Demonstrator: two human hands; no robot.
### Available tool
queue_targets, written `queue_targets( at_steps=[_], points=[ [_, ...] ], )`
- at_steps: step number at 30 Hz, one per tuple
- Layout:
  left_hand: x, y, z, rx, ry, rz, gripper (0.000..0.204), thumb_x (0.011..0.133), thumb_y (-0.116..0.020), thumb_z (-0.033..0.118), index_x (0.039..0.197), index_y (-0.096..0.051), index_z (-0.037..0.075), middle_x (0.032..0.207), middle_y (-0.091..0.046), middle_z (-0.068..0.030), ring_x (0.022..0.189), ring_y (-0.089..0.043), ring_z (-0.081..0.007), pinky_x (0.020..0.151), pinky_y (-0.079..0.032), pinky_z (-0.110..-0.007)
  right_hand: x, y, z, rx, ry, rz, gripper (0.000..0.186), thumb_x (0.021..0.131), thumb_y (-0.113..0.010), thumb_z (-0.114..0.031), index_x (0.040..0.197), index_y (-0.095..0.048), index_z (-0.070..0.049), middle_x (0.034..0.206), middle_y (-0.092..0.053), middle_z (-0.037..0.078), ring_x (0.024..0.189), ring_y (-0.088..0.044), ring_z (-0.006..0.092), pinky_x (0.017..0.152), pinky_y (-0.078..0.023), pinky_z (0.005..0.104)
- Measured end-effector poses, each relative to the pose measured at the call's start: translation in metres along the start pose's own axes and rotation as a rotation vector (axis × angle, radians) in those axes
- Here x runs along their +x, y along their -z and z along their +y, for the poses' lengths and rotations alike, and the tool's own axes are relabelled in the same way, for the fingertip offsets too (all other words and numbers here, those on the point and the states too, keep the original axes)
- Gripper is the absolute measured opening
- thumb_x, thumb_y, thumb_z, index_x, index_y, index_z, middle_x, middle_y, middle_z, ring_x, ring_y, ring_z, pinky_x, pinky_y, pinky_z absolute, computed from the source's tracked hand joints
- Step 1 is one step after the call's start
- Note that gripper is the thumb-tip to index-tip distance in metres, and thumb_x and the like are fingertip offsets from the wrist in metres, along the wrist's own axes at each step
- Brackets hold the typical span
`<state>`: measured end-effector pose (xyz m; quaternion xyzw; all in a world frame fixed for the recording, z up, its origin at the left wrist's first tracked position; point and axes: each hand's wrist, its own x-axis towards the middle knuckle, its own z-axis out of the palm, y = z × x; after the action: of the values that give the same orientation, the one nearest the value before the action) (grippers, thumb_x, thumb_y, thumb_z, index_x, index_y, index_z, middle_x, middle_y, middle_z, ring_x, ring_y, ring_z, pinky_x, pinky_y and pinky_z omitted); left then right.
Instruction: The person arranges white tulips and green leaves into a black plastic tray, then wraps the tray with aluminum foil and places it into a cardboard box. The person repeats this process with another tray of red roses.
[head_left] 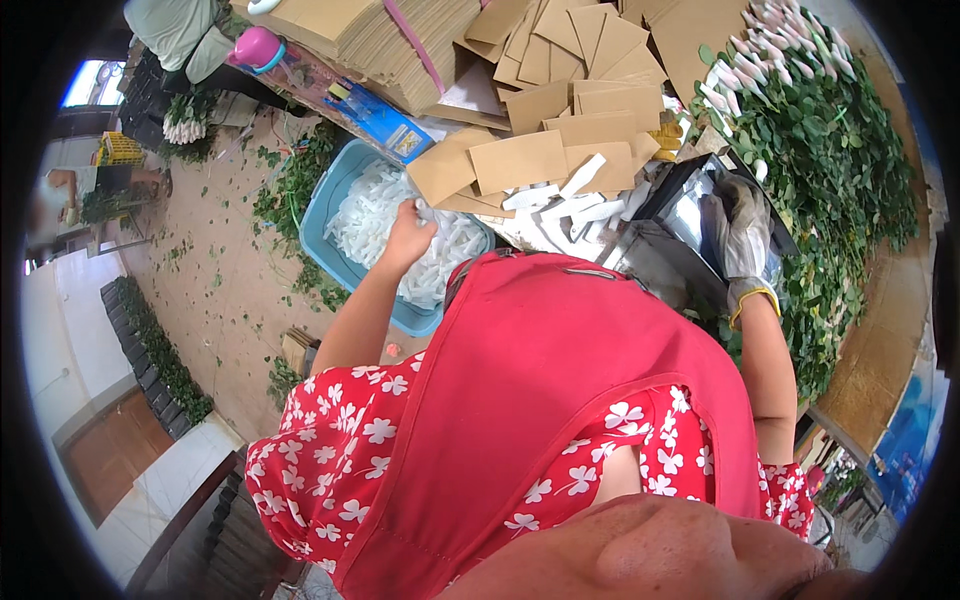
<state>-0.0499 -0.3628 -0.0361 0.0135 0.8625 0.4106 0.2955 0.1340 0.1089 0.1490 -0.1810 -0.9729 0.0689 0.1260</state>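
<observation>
My bare left hand point(408, 236) is over a light blue plastic tub point(312, 215) heaped with small white tube-like pieces point(372, 208). Its fingers are pinched together, with a bit of white showing at the fingertips. A pale, yellow-cuffed work glove covers my right hand point(746, 228), which reaches into the open top of a black box point(690, 190). The glove's fingers point down inside the box and are partly hidden, so their grip is unclear. Loose white pieces point(572, 207) lie on the table between the tub and the box.
Flat brown cardboard pieces point(520, 160) spread across the table beyond the tub, beside a tall cardboard stack point(350, 45). On the right lies a large heap of leafy stems point(830, 190) with pink-white sleeved rose heads point(775, 50). Leaves litter the floor point(200, 240); another person point(75, 195) is at far left.
</observation>
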Motion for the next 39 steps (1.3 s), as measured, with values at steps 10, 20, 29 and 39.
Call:
queue_targets(
  at_steps=[10,20,29,39],
  points=[
    [0.013,-0.047,0.091,-0.683,0.219,0.070,0.045,0.095,-0.065,0.026,0.129,-0.047,0.003,0.120,-0.062,-0.0105,0.101,-0.060,-0.0219,0.078,-0.050,-0.038,0.001,0.001,0.001,0.001,-0.077,-0.040,0.029,0.087,-0.068,-0.024,0.112,-0.065,-0.010,0.112,-0.065,0.016,0.105,-0.059,0.0365,0.093,-0.044,0.0453],
    [0.003,-0.094,0.113,-0.780,-0.081,0.451,0.048,0.092,-0.064,0.008,0.128,-0.036,-0.006,0.125,-0.055,-0.0181,0.113,-0.055,-0.0236,0.099,-0.043,-0.036,-0.001,0.006,-0.001,0.071,-0.093,-0.034,0.029,0.087,-0.068,-0.028,0.111,-0.064,-0.013,0.114,-0.063,0.016,0.107,-0.056,0.0388,0.095,-0.042,0.0468],
    [0.049,-0.085,0.089,-1.048,-0.055,0.424,0.043,0.093,-0.062,0.004,0.128,-0.039,-0.003,0.126,-0.054,-0.0147,0.112,-0.055,-0.0232,0.097,-0.044,-0.034,-0.001,0.000,0.003,0.076,-0.057,-0.010,0.029,0.086,-0.068,-0.028,0.110,-0.064,-0.013,0.110,-0.064,0.016,0.104,-0.057,0.0391,0.093,-0.043,0.0472],
    [0.038,-0.070,0.144,-0.450,-0.291,0.726,0.058,0.084,-0.070,0.010,0.133,-0.043,-0.005,0.121,-0.059,-0.0236,0.109,-0.060,-0.0335,0.094,-0.047,-0.040,-0.003,0.003,0.000,0.049,-0.081,-0.014,0.030,0.087,-0.067,-0.029,0.112,-0.064,-0.011,0.109,-0.064,0.017,0.104,-0.057,0.0393,0.094,-0.043,0.0470]
  ],
)
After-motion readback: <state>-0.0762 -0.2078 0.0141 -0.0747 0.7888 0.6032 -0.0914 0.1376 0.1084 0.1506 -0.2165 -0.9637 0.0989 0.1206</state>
